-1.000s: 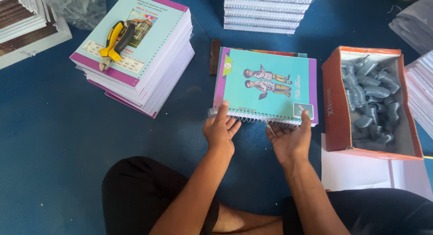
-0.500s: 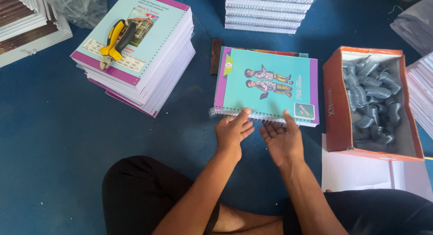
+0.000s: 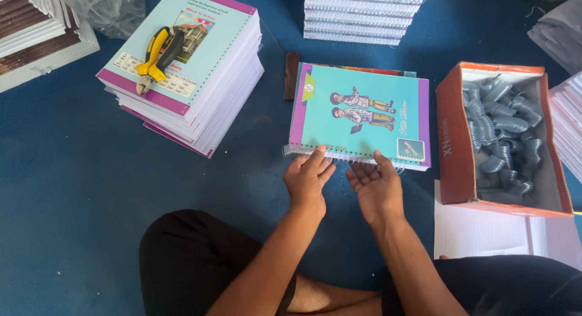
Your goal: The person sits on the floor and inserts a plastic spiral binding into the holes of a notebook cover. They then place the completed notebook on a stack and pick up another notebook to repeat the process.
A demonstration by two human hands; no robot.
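A notebook (image 3: 357, 113) with a teal and purple cover lies on the blue floor in front of me. A grey spiral coil (image 3: 303, 151) runs along its near edge. My left hand (image 3: 308, 179) rests its fingertips on the coil near the left end. Beside it, my right hand (image 3: 377, 189) is turned palm up with fingers spread, its fingertips touching the coil at the middle of that edge. Neither hand holds anything.
A tall stack of notebooks (image 3: 200, 79) with yellow-handled pliers (image 3: 154, 58) on top stands at the left. An orange box (image 3: 451, 134) of grey coils (image 3: 503, 134) sits at the right, white sheets (image 3: 479, 231) below it. More stacks (image 3: 364, 16) lie at the back.
My hands have come together from the two ends of the coil edge toward its middle, and the right hand has turned palm up. The notebook has stayed put.
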